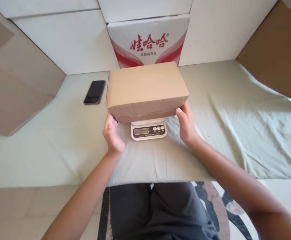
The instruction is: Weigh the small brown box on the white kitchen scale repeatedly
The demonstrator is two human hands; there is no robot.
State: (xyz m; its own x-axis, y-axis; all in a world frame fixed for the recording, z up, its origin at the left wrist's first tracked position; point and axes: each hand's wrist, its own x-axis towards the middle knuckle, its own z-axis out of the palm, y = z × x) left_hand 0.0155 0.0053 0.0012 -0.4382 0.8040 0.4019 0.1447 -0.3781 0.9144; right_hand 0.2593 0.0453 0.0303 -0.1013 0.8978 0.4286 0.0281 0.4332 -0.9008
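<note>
A brown cardboard box (pixel 147 83) is held level between my two hands, over a white digital kitchen scale (pixel 149 130). My left hand (pixel 112 135) grips the box's near left corner, its fingers partly hidden under the box. At the near right corner, my right hand (pixel 186 124) has its thumb on the front face and its fingers behind the side. The scale's display and several round buttons face me, while its weighing plate is mostly covered by the box. Whether the box rests on the plate I cannot tell. The display looks blank.
A black smartphone (pixel 95 92) lies left of the box on the pale green cloth (pixel 68 146). Behind stands a white and red carton (pixel 149 41) among white boxes. Large cardboard boxes flank the surface at left (pixel 18 80) and right (pixel 275 50).
</note>
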